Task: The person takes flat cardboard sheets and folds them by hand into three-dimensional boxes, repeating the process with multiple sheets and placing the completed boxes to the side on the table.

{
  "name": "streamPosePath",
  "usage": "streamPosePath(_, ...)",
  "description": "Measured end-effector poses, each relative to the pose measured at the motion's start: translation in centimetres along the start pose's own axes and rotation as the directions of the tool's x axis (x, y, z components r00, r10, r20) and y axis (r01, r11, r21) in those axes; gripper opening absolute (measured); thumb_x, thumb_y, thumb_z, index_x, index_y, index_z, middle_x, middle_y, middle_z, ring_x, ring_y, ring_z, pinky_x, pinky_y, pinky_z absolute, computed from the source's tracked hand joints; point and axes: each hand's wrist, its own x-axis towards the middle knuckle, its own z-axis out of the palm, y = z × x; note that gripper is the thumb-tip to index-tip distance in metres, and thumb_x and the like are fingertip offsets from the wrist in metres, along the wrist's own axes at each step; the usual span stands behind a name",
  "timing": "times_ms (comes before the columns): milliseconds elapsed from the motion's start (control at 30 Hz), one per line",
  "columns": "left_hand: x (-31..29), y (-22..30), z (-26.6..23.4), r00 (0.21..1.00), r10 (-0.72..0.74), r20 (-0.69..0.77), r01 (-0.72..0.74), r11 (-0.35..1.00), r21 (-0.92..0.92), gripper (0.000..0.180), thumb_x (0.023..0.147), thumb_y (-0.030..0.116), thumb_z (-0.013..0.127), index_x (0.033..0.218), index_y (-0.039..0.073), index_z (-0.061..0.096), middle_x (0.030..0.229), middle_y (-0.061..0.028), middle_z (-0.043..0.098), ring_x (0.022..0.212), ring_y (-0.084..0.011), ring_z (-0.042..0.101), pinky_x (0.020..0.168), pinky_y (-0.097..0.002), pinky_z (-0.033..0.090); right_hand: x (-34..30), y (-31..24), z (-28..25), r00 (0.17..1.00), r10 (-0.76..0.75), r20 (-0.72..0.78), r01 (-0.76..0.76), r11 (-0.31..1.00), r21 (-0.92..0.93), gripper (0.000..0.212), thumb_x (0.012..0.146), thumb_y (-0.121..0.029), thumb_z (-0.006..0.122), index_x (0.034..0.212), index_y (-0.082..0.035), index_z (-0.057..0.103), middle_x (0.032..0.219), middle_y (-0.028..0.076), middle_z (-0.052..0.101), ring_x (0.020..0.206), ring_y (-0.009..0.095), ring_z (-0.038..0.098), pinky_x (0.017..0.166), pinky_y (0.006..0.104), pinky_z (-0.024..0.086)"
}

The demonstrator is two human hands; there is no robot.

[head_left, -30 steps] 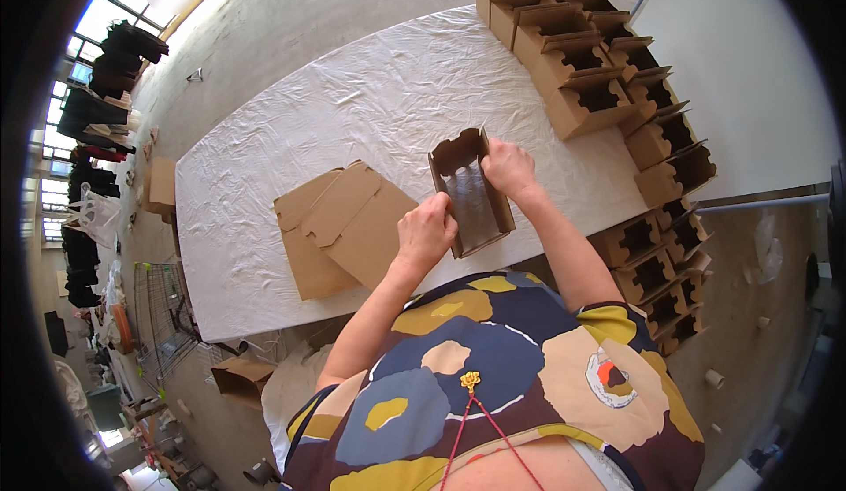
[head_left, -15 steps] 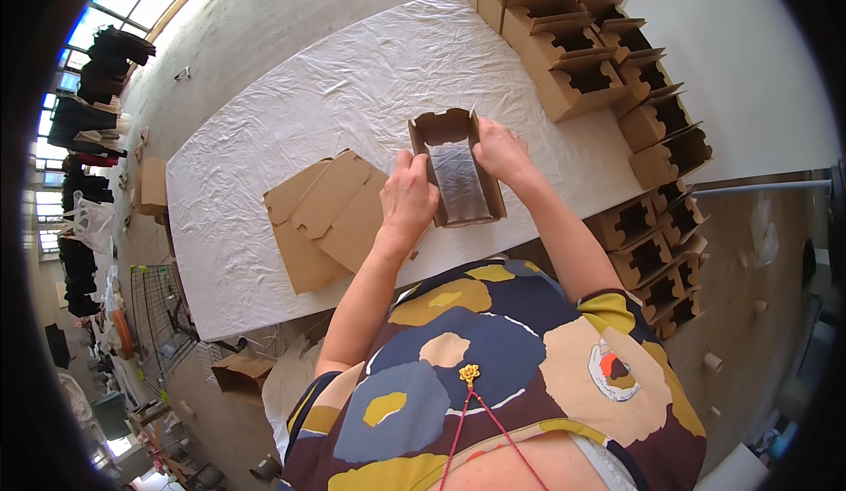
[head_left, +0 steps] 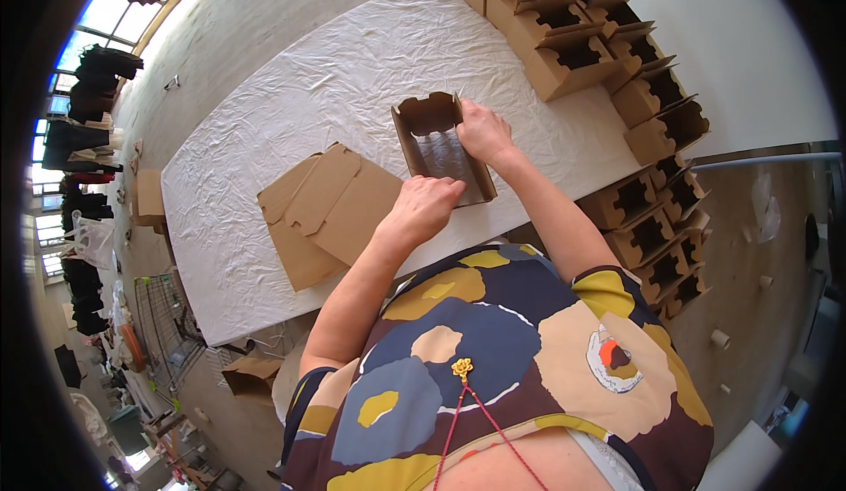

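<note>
Table wore a crumpled white cover. On it sat a stack of flat cardboard blanks, a half-folded open box mid-table, and folded boxes in rows — far right corner.

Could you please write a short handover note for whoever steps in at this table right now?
Left hand: presses on the near left wall of the half-folded cardboard box.
Right hand: grips the box's right wall near its far end.
The box lies open side up on the white crinkled table cover.
Stack of flat cardboard blanks: beside the left hand, on its left.
Done: folded boxes line the table's far right; more stacked boxes stand off the right edge.
Left: this box's flaps are not closed; the blanks are unfolded.
</note>
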Motion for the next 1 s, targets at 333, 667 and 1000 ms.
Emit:
streamPosePath(333, 3.5, -0.2, 0.5, 0.939, -0.025, 0.343, 0.083, 0.984, -0.156, 0.023, 0.091, 0.017, 0.058, 0.110, 0.009, 0.068, 0.102, -0.0176, 0.072, 0.096, -0.0366, 0.069, 0.081, -0.0466, 0.055, 0.1, 0.5, 0.3, 1.000, 0.012, 0.008, -0.012, 1.000, -0.005, 0.030, 0.085, -0.015, 0.053, 0.112, -0.004, 0.060, 0.116, 0.020, 0.068, 0.105, 0.044, 0.065, 0.090, 0.0548, 0.051)
streamPosePath(667, 6.2, -1.3, 3.5, 0.954, -0.203, 0.219, 0.218, 0.975, -0.046, 0.028, 0.088, 0.013, 0.058, 0.115, 0.009, 0.064, 0.112, -0.0161, 0.069, 0.102, -0.0350, 0.068, 0.084, -0.0465, 0.055, 0.2, 0.6, 0.9, 1.000, -0.005, -0.025, 0.005, 1.000, -0.004, 0.029, 0.085, -0.015, 0.054, 0.111, -0.005, 0.062, 0.115, 0.021, 0.067, 0.105, 0.044, 0.066, 0.091, 0.0534, 0.052)
streamPosePath(1000, 4.9, 1.0, 4.8, 0.971, -0.212, -0.112, 0.195, 0.969, -0.149, 0.043, 0.080, 0.002, 0.062, 0.122, 0.007, 0.055, 0.121, -0.0167, 0.056, 0.094, -0.0428, 0.065, 0.076, -0.0535, 0.055, 0.6, 1.0, 1.0, 1.000, 0.021, 0.001, -0.021, 0.999, 0.043, 0.035, 0.084, -0.014, 0.053, 0.117, -0.005, 0.061, 0.118, 0.020, 0.066, 0.109, 0.043, 0.064, 0.094, 0.0514, 0.052)
